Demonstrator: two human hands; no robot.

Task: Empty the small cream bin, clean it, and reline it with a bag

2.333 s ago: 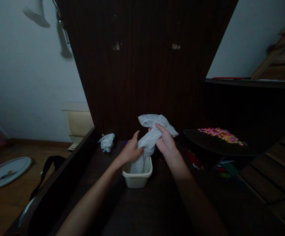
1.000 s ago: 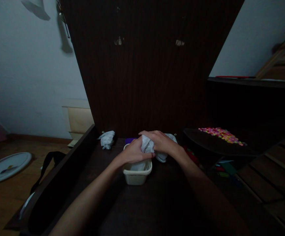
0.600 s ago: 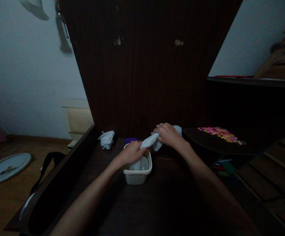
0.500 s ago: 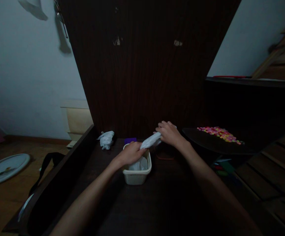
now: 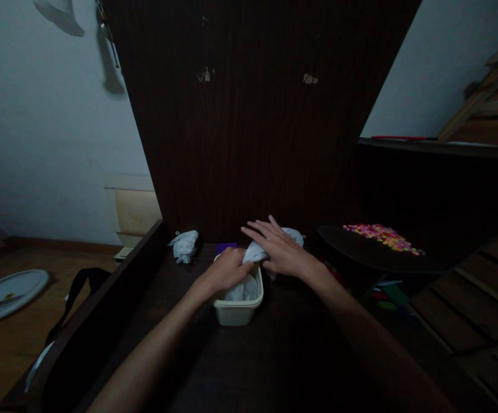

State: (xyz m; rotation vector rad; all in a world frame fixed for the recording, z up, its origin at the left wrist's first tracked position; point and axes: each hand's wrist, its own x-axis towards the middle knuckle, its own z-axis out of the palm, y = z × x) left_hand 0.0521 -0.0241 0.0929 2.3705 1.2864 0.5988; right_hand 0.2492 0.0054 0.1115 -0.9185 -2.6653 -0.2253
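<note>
A white plastic bag point(image 5: 255, 252), bunched into a twist, stretches over the right rim of a cream plastic tub point(image 5: 236, 316). My left hand point(image 5: 228, 268) is closed around its lower end above the tub. Over the upper part lies my right hand point(image 5: 281, 249), fingers stretched and apart, touching the bag; a loose end shows beyond the knuckles. More crumpled white material sits inside the tub, partly hidden by my left hand. Behind the tub a small purple item point(image 5: 226, 248) peeks out.
Another crumpled white bag point(image 5: 184, 246) lies at the back left of the dark wooden surface point(image 5: 235, 367). To the right, a dark rounded shelf point(image 5: 360, 255) carries a pile of pink and yellow pieces point(image 5: 384, 236). A raised side board point(image 5: 102, 304) borders the left.
My right hand has moved left and slightly down along the bag, and its fingers have spread from a closed grip. The left hand keeps its hold by the tub.
</note>
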